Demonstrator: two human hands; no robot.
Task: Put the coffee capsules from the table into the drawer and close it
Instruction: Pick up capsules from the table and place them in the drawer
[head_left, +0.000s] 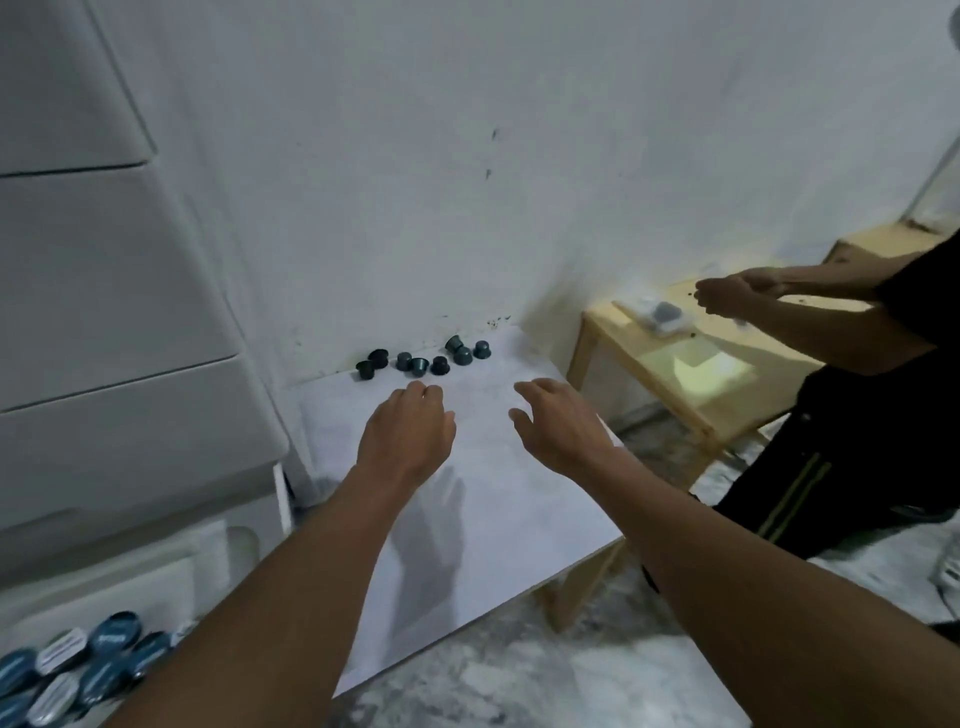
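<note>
Several dark coffee capsules (421, 358) stand in a loose row at the far edge of the white table (498, 499), against the wall. My left hand (405, 431) hovers over the table just short of the capsules, fingers loosely bent and holding nothing. My right hand (558, 426) hovers to the right of it, fingers relaxed and empty. At the lower left the open drawer (171, 577) of the white chest holds several blue-lidded capsules (78, 665).
The white chest of drawers (119, 322) stands at the left, its upper drawers closed. Another person (831, 364) in dark clothes works at a wooden side table (670, 374) on the right. Mottled grey floor lies below the white table's near edge.
</note>
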